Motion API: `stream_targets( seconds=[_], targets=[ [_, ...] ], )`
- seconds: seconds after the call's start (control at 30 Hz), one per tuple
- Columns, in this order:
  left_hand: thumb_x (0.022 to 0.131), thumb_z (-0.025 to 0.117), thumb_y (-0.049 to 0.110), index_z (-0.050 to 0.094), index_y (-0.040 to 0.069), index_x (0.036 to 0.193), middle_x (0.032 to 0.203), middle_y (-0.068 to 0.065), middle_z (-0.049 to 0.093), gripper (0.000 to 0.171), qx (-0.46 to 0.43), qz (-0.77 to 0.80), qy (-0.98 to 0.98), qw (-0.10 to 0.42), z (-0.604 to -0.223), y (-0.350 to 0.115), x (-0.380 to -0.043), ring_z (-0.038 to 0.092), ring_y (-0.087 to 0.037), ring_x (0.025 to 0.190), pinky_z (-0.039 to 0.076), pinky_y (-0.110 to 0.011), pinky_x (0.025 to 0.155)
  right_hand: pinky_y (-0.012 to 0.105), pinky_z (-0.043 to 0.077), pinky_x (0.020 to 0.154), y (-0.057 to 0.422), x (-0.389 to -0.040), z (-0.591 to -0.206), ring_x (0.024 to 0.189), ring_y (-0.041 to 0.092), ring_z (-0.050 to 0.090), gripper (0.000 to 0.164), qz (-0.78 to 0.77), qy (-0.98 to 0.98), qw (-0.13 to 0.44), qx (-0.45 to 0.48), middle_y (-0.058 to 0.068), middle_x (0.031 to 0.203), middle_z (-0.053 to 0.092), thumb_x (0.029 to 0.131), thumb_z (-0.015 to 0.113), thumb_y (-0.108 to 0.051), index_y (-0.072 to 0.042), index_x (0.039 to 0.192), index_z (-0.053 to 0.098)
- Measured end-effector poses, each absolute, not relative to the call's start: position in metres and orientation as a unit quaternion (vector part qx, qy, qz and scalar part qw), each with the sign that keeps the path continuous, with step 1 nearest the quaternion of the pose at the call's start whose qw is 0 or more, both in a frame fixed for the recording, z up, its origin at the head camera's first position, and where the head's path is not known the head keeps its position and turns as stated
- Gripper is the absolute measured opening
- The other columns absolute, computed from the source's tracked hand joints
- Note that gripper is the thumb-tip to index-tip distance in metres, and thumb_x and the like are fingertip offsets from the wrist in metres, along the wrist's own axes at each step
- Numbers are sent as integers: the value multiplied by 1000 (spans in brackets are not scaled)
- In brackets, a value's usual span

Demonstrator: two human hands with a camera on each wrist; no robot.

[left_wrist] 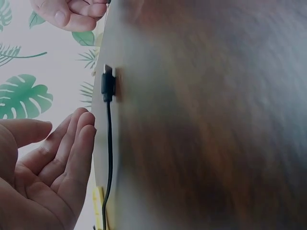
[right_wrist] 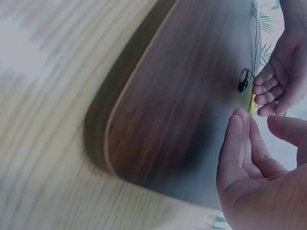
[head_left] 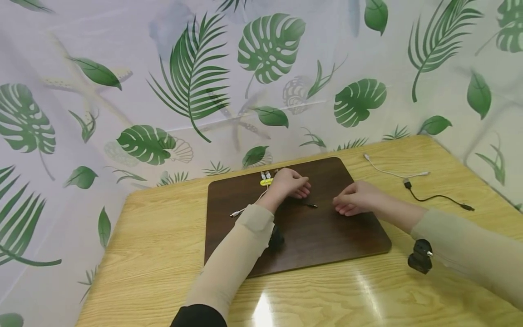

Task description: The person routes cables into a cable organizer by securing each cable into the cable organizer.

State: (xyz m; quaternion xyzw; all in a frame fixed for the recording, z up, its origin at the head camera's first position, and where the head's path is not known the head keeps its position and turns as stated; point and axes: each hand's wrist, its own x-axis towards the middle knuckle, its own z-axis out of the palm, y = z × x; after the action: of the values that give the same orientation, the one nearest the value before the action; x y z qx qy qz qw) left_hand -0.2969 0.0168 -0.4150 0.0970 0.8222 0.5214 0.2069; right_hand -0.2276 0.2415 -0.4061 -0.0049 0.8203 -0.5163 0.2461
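Both hands hover, fingers released, around a black cable [left_wrist: 109, 139] on the dark board [head_left: 327, 240].
The left hand [head_left: 289, 183] is nearest the cable, which runs toward the yellow clip [head_left: 266, 182]; whether it is seated there, I cannot tell. The right hand [head_left: 354, 198], also empty, waits beyond the plug [left_wrist: 108, 86]. A light pinch just behind that plug should straighten the cable best, with the other hand steadying the clip so that nothing drags it or the white cable [head_left: 235, 214] beside it.
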Motion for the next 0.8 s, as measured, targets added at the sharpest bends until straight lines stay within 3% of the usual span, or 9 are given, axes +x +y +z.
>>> stream_targets(
  seconds=[0.3,0.63,0.8],
  targets=[
    [110,58,16,78,-13,104,104,-32,78,36,99,532,811,220,-417,30,-295,68,-12,61,67,-32,70,21,64,70,255,-222,-403,71,3,73,42,-519,816,254,21,-2,84,79,108,58,-15,22,129,61],
    [110,59,17,79,-11,104,101,-28,79,35,117,521,815,224,-417,42,-287,80,-34,85,67,-31,69,21,64,72,274,-213,-403,75,3,74,45,-522,810,265,25,0,87,79,110,55,-16,25,129,59],
    [110,59,17,78,-12,104,102,-30,79,35,125,521,811,233,-416,50,-283,80,-34,84,66,-30,67,22,64,75,285,-210,-404,78,3,74,47,-521,811,266,30,0,90,79,111,54,-18,24,131,58]
  ],
)
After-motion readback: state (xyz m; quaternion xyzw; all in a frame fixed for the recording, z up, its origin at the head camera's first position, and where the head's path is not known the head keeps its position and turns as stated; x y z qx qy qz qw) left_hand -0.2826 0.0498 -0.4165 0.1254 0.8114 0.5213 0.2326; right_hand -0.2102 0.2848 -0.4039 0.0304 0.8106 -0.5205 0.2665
